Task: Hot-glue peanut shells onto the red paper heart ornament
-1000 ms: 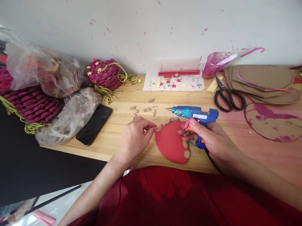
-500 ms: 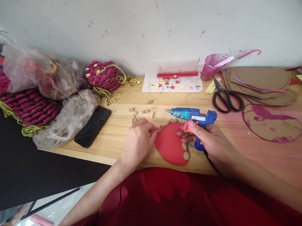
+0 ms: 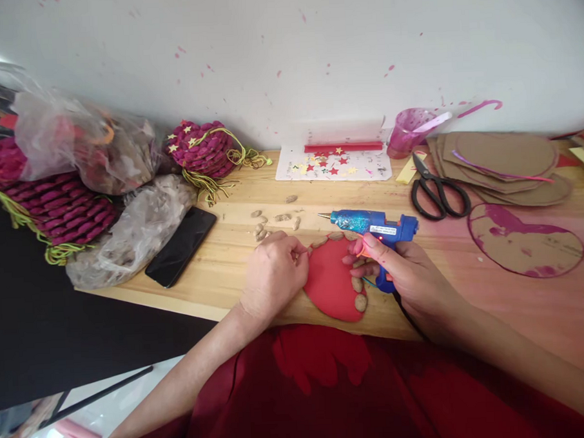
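A: Your right hand (image 3: 410, 269) is wrapped around the blue glue gun (image 3: 360, 221), its nozzle pointing left, just past the far edge of the red cut-out (image 3: 331, 282). What worries you there?

B: That tip, if it's hot. Swing your wrist left and nearer, and it could burn the knuckles of your left hand (image 3: 275, 271).

A: And what are your left fingers doing?

B: They're bunched at the cut-out's left edge. I cannot tell whether you're gripping a peanut or only pressing the edge; your own hand hides it.

A: The cut-out lies on the wooden table (image 3: 217, 274), right in front of you, with attached peanuts (image 3: 361, 302) along its far and right edges.

B: Your right fingers hang close to that right-hand row, so a careless dip could knock one loose. Squeezing the orange trigger (image 3: 365, 248) early might drip glue near the loose peanuts (image 3: 282, 217).
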The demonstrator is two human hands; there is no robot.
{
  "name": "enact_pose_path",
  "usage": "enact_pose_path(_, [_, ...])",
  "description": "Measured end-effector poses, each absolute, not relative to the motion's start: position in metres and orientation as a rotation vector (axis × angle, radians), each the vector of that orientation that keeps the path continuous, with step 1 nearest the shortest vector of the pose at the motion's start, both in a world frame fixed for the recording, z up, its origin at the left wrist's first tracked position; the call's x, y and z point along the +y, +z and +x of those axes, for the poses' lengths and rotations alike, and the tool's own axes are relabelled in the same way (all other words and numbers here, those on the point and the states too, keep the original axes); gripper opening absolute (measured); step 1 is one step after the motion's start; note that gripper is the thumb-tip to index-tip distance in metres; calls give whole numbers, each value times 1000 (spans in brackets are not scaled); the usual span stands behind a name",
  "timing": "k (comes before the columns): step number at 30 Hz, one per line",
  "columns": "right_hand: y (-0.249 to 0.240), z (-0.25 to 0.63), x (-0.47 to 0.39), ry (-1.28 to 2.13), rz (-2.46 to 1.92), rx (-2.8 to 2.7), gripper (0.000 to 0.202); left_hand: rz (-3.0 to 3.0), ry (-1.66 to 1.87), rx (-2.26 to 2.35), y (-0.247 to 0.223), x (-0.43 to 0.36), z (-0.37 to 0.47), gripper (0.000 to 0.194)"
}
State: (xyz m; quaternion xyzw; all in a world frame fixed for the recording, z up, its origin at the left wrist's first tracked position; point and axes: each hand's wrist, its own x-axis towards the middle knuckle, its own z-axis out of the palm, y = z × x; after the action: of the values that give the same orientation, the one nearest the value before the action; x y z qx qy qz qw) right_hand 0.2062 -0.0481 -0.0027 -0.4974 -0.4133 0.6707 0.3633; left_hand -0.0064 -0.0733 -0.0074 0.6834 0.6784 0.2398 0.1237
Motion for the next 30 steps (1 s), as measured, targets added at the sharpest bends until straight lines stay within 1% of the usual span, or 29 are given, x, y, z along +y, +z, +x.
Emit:
enact_pose_path(13, [-3, 205, -48, 1748, -1260, -1039, 45, 1938, 651, 2033, -8, -73, -4, 11])
enact_pose_path(22, [-2, 204, -48, 1720, -1228, -1010, 40, 1947, 658, 1997, -10, -76, -5, 12])
enact_pose_path(25, [-4, 205, -47, 1736, -1217, -991, 41, 1971, 748, 1925, -9, -85, -15, 7])
enact_pose_path(27, [-5, 205, -46, 1753, -1201, -972, 42, 1963, 832, 1934, -6, -93, -28, 18])
enact_pose_path(28, [-5, 206, -46, 1756, -1192, -964, 43, 1951, 855, 1982, -4, -97, -37, 20])
enact_pose_path(30, [-5, 206, -45, 1763, -1184, -958, 44, 1933, 811, 2115, 0, -106, -55, 15])
